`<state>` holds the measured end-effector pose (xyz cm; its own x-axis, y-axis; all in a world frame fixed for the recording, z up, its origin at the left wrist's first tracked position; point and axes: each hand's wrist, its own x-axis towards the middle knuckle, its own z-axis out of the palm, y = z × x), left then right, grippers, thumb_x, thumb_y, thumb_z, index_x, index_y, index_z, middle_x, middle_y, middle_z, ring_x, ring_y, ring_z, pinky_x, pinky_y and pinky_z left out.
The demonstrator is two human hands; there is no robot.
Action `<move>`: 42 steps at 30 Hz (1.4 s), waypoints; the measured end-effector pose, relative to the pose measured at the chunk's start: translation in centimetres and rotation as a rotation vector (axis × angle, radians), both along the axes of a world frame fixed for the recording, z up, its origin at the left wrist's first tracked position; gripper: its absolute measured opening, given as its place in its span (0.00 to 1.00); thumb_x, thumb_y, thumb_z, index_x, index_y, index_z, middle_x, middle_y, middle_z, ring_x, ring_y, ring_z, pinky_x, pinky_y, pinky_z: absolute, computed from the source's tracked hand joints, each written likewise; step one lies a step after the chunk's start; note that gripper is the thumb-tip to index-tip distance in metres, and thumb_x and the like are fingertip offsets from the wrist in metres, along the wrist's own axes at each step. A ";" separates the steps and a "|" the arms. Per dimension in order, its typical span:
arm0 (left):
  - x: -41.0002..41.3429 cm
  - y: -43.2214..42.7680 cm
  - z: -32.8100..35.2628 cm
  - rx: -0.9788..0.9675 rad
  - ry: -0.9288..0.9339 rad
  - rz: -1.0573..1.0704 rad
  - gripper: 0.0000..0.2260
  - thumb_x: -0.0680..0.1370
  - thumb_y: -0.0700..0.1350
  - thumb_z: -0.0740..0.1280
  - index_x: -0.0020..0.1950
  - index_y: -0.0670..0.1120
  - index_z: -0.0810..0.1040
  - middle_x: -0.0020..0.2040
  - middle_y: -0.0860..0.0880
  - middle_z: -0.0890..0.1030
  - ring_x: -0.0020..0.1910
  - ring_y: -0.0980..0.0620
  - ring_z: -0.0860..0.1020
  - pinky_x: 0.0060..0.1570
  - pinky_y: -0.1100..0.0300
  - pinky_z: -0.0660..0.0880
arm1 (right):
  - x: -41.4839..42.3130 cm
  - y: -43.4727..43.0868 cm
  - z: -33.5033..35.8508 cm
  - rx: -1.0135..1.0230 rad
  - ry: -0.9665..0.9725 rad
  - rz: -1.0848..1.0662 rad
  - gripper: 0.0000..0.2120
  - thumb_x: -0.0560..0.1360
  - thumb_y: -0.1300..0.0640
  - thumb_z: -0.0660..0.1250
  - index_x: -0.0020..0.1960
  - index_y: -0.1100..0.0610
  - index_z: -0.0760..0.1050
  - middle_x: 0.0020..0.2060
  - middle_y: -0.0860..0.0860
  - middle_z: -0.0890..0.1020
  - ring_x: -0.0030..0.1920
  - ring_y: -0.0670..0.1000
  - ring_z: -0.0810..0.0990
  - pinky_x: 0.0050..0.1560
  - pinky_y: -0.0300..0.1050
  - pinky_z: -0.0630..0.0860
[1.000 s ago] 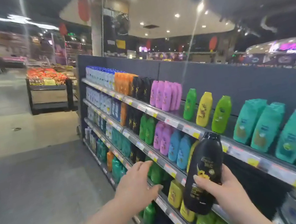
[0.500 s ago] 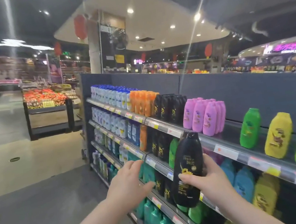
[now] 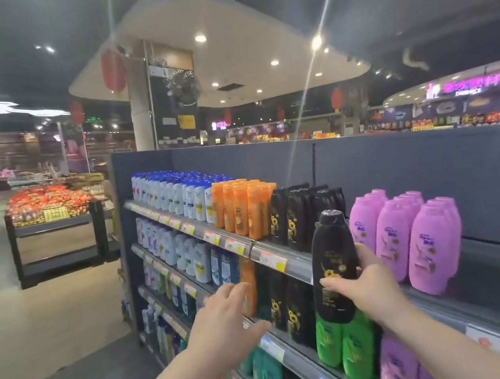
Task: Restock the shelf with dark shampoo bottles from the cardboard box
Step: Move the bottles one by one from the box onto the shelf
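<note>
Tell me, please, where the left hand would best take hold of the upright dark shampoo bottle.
Probably the upper body of the dark shampoo bottle, coming from the left: the right hand wraps its lower half from the right, it stands upright, and it narrows towards the cap, which should suit the open left hand.

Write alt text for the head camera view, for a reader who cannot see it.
A person's right hand holds a black shampoo bottle upright before a store shelf, close to the matching black bottles on the top row, between orange bottles and purple bottles. The left hand, fingers spread, reaches toward the row below.
</note>
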<state>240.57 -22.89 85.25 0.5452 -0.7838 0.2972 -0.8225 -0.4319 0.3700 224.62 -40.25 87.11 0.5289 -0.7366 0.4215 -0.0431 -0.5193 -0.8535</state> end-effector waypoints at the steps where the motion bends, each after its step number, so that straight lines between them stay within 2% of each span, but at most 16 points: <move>1: 1.5 -1.9 0.5 -0.004 0.000 -0.005 0.31 0.73 0.61 0.62 0.72 0.54 0.56 0.70 0.54 0.62 0.67 0.51 0.66 0.64 0.55 0.67 | 1.4 -1.7 0.4 -0.010 0.001 -0.019 0.21 0.62 0.60 0.77 0.45 0.45 0.70 0.43 0.47 0.81 0.43 0.45 0.79 0.39 0.38 0.72; 5: 6.6 -8.4 1.3 -0.051 0.030 -0.047 0.31 0.73 0.62 0.62 0.73 0.56 0.55 0.72 0.54 0.61 0.70 0.51 0.63 0.66 0.53 0.64 | 6.5 -7.7 2.1 -0.018 0.021 -0.105 0.22 0.64 0.59 0.76 0.48 0.48 0.67 0.44 0.50 0.78 0.44 0.46 0.78 0.36 0.34 0.69; 8: 9.7 -11.9 0.6 -0.022 0.016 -0.097 0.32 0.73 0.62 0.61 0.73 0.55 0.55 0.73 0.54 0.59 0.71 0.51 0.61 0.67 0.53 0.64 | 9.4 -10.8 2.5 -0.031 0.037 -0.195 0.23 0.65 0.58 0.76 0.52 0.51 0.67 0.45 0.51 0.79 0.46 0.52 0.78 0.41 0.39 0.73; 14: 15.6 -19.8 0.4 -0.060 0.035 -0.236 0.32 0.73 0.61 0.63 0.73 0.53 0.55 0.73 0.52 0.61 0.70 0.50 0.64 0.66 0.53 0.66 | 13.7 -14.9 1.2 -0.043 0.085 -0.375 0.22 0.64 0.56 0.77 0.50 0.48 0.68 0.48 0.49 0.79 0.50 0.51 0.78 0.51 0.48 0.78; 16: 17.0 -22.4 0.1 -0.060 0.053 -0.309 0.32 0.73 0.60 0.63 0.73 0.53 0.56 0.73 0.53 0.62 0.69 0.50 0.65 0.64 0.52 0.68 | 14.8 -15.6 0.5 -0.023 0.091 -0.443 0.23 0.64 0.55 0.77 0.52 0.49 0.68 0.47 0.47 0.78 0.49 0.50 0.78 0.47 0.43 0.78; 18: 18.3 -24.8 -0.4 -0.049 0.067 -0.379 0.30 0.73 0.59 0.63 0.72 0.54 0.57 0.73 0.53 0.62 0.68 0.50 0.67 0.62 0.52 0.70 | 15.6 -16.0 -0.4 -0.001 0.097 -0.499 0.26 0.63 0.55 0.78 0.52 0.48 0.66 0.45 0.44 0.77 0.47 0.47 0.77 0.40 0.34 0.73; 20: 19.3 -26.8 -0.9 -0.030 0.065 -0.432 0.29 0.73 0.59 0.63 0.71 0.54 0.59 0.71 0.54 0.64 0.66 0.50 0.69 0.60 0.53 0.71 | 16.3 -16.2 -1.5 0.029 0.136 -0.547 0.27 0.62 0.54 0.78 0.52 0.47 0.65 0.44 0.41 0.76 0.46 0.46 0.77 0.38 0.31 0.69; 25: 20.6 -30.1 -2.3 0.003 0.093 -0.538 0.26 0.72 0.60 0.65 0.66 0.52 0.65 0.65 0.52 0.71 0.62 0.49 0.72 0.60 0.52 0.72 | 17.1 -16.2 -2.5 0.017 0.209 -0.703 0.25 0.63 0.50 0.77 0.53 0.47 0.65 0.45 0.42 0.77 0.47 0.45 0.77 0.40 0.35 0.71; 28: 20.7 -31.1 -2.6 -0.002 0.084 -0.594 0.25 0.72 0.61 0.65 0.65 0.52 0.67 0.62 0.52 0.73 0.58 0.51 0.75 0.56 0.54 0.74 | 17.2 -15.6 -2.5 0.005 0.375 -0.757 0.27 0.63 0.49 0.77 0.53 0.47 0.63 0.47 0.44 0.76 0.48 0.46 0.76 0.46 0.39 0.73; 31: 20.7 -31.7 -2.5 -0.043 0.091 -0.608 0.21 0.71 0.61 0.65 0.59 0.52 0.70 0.54 0.54 0.76 0.50 0.54 0.76 0.49 0.59 0.76 | 17.3 -15.0 -3.4 0.051 0.553 -0.789 0.27 0.63 0.48 0.76 0.54 0.48 0.63 0.48 0.46 0.77 0.46 0.47 0.76 0.47 0.40 0.74; 35: 21.1 -32.5 -2.3 -0.059 0.048 -0.623 0.16 0.72 0.63 0.64 0.50 0.52 0.73 0.44 0.56 0.76 0.40 0.57 0.75 0.39 0.62 0.74 | 17.7 -14.7 -3.8 0.038 0.532 -0.853 0.25 0.65 0.49 0.75 0.51 0.48 0.61 0.46 0.45 0.75 0.45 0.46 0.74 0.45 0.40 0.72; 39: 21.3 -32.9 -2.3 -0.044 0.023 -0.652 0.14 0.72 0.62 0.63 0.46 0.52 0.73 0.38 0.56 0.76 0.36 0.57 0.75 0.34 0.63 0.72 | 18.1 -15.2 -3.5 0.040 0.541 -0.902 0.23 0.66 0.51 0.75 0.50 0.50 0.62 0.52 0.49 0.79 0.49 0.50 0.77 0.48 0.44 0.74; 42: 21.4 -33.2 -2.4 -0.033 0.029 -0.669 0.13 0.73 0.61 0.64 0.44 0.52 0.73 0.37 0.56 0.76 0.35 0.57 0.75 0.33 0.64 0.71 | 18.3 -15.5 -3.4 0.060 0.565 -0.911 0.23 0.67 0.51 0.75 0.54 0.52 0.64 0.54 0.51 0.79 0.52 0.51 0.78 0.50 0.44 0.75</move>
